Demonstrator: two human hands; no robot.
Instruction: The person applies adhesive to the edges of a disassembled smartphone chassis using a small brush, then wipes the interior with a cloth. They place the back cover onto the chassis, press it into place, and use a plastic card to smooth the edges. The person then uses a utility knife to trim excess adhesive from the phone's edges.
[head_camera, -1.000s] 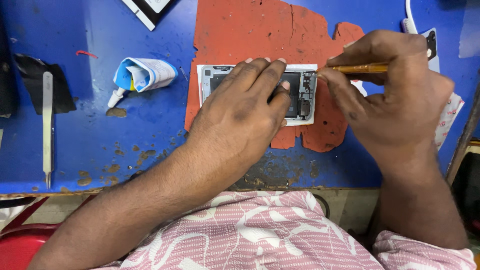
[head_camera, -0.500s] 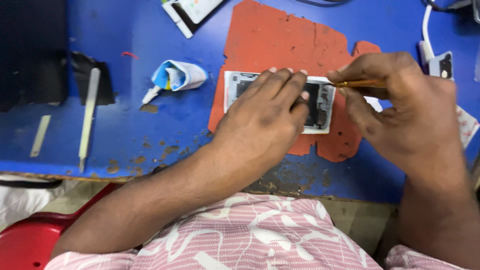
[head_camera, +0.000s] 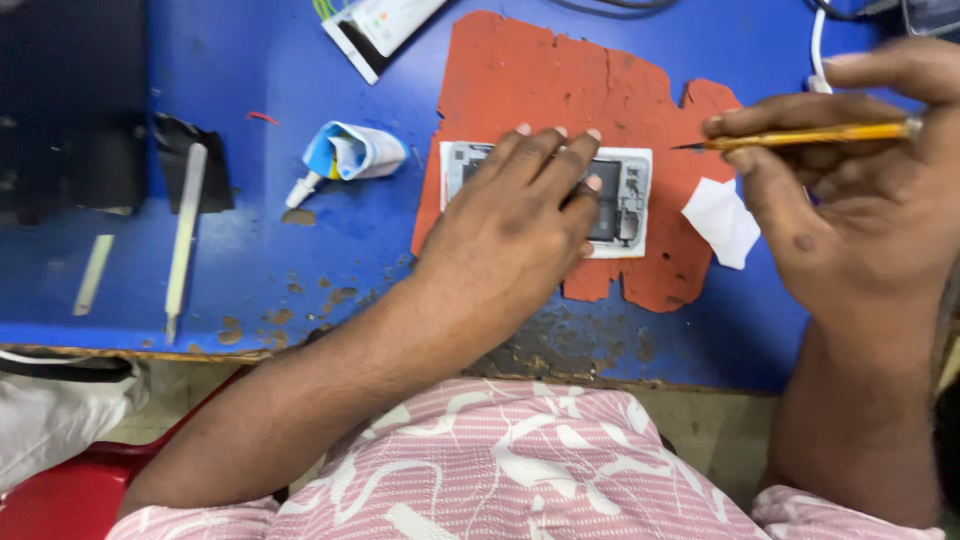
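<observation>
1. Left hand (head_camera: 510, 235) presses flat on the opened phone (head_camera: 625, 200), mid-mat (head_camera: 560, 80), near the tabletop's (head_camera: 250, 220) front edge.
2. Right hand (head_camera: 850, 200) pinches a yellow tool (head_camera: 800, 135) (tip raised beside the phone); likely next, lowering it precisely.

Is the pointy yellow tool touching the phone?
Apart. The head view shows the tool in the right hand, its tip over the orange mat, beside the phone.

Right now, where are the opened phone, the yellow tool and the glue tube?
opened phone (head_camera: 630, 195), head view, bare right end.
yellow tool (head_camera: 810, 134), head view, mid shaft.
glue tube (head_camera: 350, 152), head view, crumpled body.
</observation>
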